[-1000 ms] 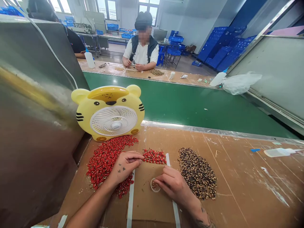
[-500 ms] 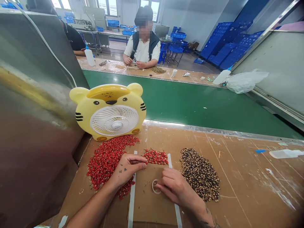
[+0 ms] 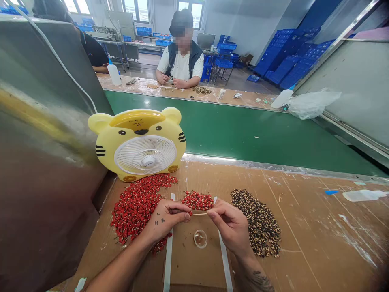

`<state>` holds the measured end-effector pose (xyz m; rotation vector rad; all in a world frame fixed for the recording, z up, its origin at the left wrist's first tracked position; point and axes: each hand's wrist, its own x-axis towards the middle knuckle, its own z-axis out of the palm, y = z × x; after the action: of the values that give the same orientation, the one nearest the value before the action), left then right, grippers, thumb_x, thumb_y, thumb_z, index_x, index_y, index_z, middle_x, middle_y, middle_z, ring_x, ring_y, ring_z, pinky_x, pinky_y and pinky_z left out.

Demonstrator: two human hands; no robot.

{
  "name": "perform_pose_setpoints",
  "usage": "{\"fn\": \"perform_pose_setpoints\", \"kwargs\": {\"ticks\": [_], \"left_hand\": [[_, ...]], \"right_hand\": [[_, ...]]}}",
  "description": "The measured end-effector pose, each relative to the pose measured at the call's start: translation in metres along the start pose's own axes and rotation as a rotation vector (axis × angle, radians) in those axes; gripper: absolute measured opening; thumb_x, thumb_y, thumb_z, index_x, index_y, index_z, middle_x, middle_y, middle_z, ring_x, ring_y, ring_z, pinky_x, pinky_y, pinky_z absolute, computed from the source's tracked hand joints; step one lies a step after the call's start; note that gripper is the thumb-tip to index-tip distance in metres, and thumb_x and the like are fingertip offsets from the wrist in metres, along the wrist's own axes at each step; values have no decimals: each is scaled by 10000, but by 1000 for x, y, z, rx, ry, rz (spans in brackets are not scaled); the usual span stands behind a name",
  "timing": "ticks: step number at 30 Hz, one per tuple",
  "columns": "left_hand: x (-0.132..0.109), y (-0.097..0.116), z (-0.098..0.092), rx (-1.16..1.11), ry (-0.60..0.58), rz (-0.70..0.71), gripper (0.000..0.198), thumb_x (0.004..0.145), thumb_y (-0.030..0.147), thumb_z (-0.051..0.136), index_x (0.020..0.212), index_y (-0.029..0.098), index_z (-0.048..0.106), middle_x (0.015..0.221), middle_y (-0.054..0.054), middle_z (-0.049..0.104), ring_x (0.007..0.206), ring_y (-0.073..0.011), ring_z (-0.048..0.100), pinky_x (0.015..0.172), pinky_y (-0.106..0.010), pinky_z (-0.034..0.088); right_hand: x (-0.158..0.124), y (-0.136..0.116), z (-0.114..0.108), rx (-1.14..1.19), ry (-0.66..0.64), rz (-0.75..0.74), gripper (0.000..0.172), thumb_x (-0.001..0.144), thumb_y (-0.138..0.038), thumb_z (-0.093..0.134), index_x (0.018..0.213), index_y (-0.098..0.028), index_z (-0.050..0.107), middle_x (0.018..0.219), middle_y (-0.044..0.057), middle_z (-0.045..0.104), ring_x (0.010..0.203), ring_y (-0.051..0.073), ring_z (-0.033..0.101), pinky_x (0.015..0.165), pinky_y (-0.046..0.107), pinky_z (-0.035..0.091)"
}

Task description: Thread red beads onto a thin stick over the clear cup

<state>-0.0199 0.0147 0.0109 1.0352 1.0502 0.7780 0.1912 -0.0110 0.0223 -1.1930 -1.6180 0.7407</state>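
Observation:
My left hand (image 3: 166,218) pinches a small red piece (image 3: 190,213) between thumb and fingertips. In the closed fingers of my right hand (image 3: 231,227) is a thin pale stick (image 3: 200,214), lying level, its far end at the red piece. Below them a small round clear dish (image 3: 200,239) rests on a cardboard pad (image 3: 197,269) with white tape along both sides. Just behind the fingers is a small heap of red and pale pieces (image 3: 198,200). A larger red heap (image 3: 136,207) lies partly behind my left hand; a black-and-cream heap (image 3: 258,223) lies right of my right hand.
A yellow tiger-faced fan (image 3: 138,144) stands behind the red heap, beside a metal cabinet (image 3: 48,162). A green conveyor belt (image 3: 243,134) runs behind the table. Across it sits a person (image 3: 180,61). A white squeeze bottle (image 3: 361,195) lies at right.
My right hand has moved up and away from the clear dish, bringing the stick to the red piece in my left hand. The left hand stays nearly in place.

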Motion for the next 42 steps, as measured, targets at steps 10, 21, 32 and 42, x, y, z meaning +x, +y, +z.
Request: {"fn": "perform_pose_setpoints", "kwargs": {"ticks": [10,21,32,42], "left_hand": [[0,1,2,-11,-38,-5,129,675,222,776,779,153,809,736,-61,776,633,-155,657,603,-228,476],[0,3,1,10,-17,5,147,648,231,775,765,146,803,768,-66,772,677,-165,651,640,-242,480],[2,2,0,-16,-51,-33,159,644,238,780,774,146,789,754,-51,763,666,-153,654,655,-238,495],[4,1,0,-96,-61,-45,152,637,201,778,773,132,780,692,-30,736,639,-131,633,635,-218,470]], "right_hand": [[-1,5,2,-114,-16,-2,255,913,-278,612,677,-189,648,594,-12,536,563,141,490,564,272,365],[-16,3,-20,-399,-370,-83,309,939,-352,599,672,-197,623,648,12,577,633,158,538,586,268,396],[15,39,-88,-872,-321,146,189,906,-152,537,921,-196,720,915,66,709,907,241,604,832,358,462],[23,52,-74,-896,-421,146,203,842,-89,564,733,-196,697,790,56,701,830,236,611,770,327,451]]}}
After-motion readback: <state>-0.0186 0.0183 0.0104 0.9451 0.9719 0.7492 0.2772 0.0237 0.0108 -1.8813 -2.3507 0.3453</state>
